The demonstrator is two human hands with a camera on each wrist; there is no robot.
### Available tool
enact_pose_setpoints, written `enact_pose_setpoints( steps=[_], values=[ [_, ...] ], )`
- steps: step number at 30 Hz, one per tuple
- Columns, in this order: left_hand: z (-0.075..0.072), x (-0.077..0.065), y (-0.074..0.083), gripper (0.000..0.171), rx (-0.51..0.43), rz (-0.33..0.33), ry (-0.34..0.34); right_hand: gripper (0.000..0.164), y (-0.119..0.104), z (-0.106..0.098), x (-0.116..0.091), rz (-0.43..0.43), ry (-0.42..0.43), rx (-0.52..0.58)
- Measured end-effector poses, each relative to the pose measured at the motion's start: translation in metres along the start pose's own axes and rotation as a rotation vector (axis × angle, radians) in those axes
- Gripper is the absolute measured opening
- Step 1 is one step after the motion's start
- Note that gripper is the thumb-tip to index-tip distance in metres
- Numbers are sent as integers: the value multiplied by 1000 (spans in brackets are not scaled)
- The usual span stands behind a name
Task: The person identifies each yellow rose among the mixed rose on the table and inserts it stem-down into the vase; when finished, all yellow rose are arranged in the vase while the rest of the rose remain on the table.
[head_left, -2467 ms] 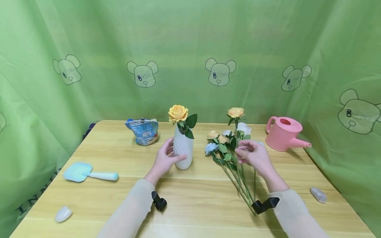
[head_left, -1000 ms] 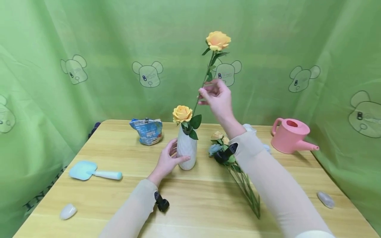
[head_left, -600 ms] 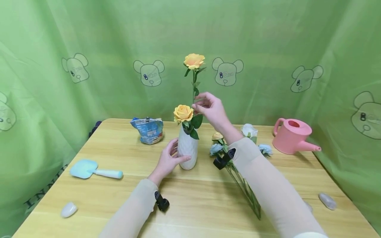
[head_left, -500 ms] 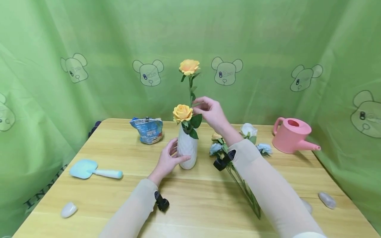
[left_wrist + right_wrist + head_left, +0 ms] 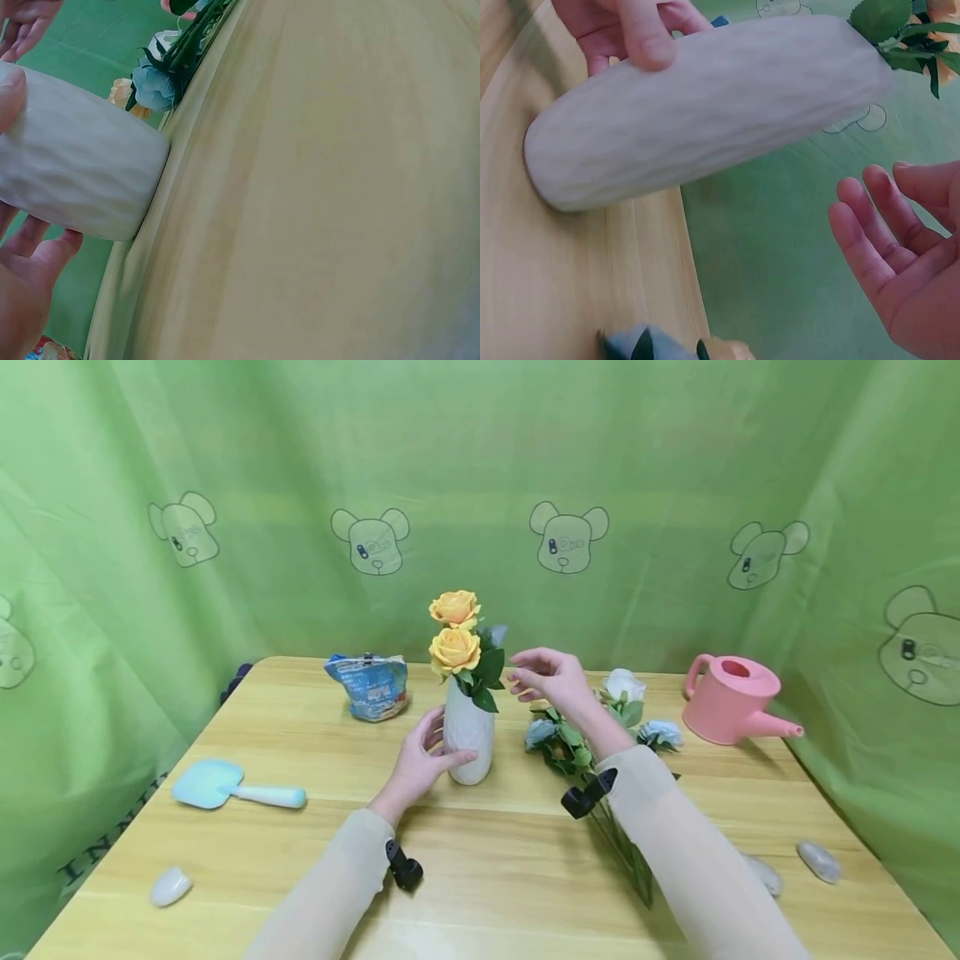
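A white textured vase (image 5: pixel 469 739) stands upright near the middle of the table. My left hand (image 5: pixel 415 764) grips its lower left side, thumb across the front; the left wrist view shows the vase (image 5: pixel 75 154) between thumb and fingers. Out of its mouth rise a yellow rose (image 5: pixel 455 650), an orange-yellow rose (image 5: pixel 454 607) just behind and above it, and a small blue flower (image 5: pixel 495 635) partly hidden by leaves. To the right of the leaves my right hand (image 5: pixel 553 679) hovers with relaxed fingers. In the right wrist view the fingers (image 5: pixel 870 247) are apart from the vase and hold nothing.
Several loose flowers, with a white rose (image 5: pixel 622 683) among them, lie partly under my right forearm. A pink watering can (image 5: pixel 727 702) is at the back right, a blue snack bag (image 5: pixel 373 687) at the back left. A toy shovel (image 5: pixel 213 783) and a few stones (image 5: pixel 171 887) lie nearer.
My right hand lifted an orange-yellow rose from the loose bunch, carried it left over the vase, lowered it in and let go, then drew back right. The left hand stayed on the vase.
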State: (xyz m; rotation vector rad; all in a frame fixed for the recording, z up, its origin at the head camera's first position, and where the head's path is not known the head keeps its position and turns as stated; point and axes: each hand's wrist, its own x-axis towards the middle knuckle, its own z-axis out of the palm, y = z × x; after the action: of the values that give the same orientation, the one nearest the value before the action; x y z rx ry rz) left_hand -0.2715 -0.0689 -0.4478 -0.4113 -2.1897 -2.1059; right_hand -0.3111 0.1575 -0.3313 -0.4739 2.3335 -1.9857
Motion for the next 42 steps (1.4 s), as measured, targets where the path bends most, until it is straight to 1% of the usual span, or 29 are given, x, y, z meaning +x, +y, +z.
enact_pose_setpoints(
  steps=[3, 7, 17, 23, 27, 29, 32, 38, 42],
  values=[
    [-1, 0, 0, 78, -4, -2, -3, 30, 5, -7, -7, -2, 8, 1],
    [-2, 0, -1, 79, -7, 13, -9, 30, 9, -17, -18, -2, 16, -7],
    [0, -2, -3, 79, -15, 11, -12, 35, 30, -47, -51, 30, 58, -37],
    [0, -1, -3, 77, -25, 5, -7, 36, 47, -62, -73, 86, 86, -74],
    [-1, -1, -3, 77, -30, 7, -15, 39, 61, -71, -86, 131, 93, -84],
    [-2, -1, -2, 77, -32, 12, -16, 40, 67, -74, -92, 140, 92, -90],
    [-1, -1, -2, 77, -35, 16, -14, 41, 76, -81, -99, 156, 96, -89],
    [2, -1, -2, 77, -40, 19, -27, 40, 88, -92, -113, 250, 110, -102],
    [0, -1, -2, 77, -41, 18, -18, 39, 94, -93, -117, 266, 95, -141]
  ],
)
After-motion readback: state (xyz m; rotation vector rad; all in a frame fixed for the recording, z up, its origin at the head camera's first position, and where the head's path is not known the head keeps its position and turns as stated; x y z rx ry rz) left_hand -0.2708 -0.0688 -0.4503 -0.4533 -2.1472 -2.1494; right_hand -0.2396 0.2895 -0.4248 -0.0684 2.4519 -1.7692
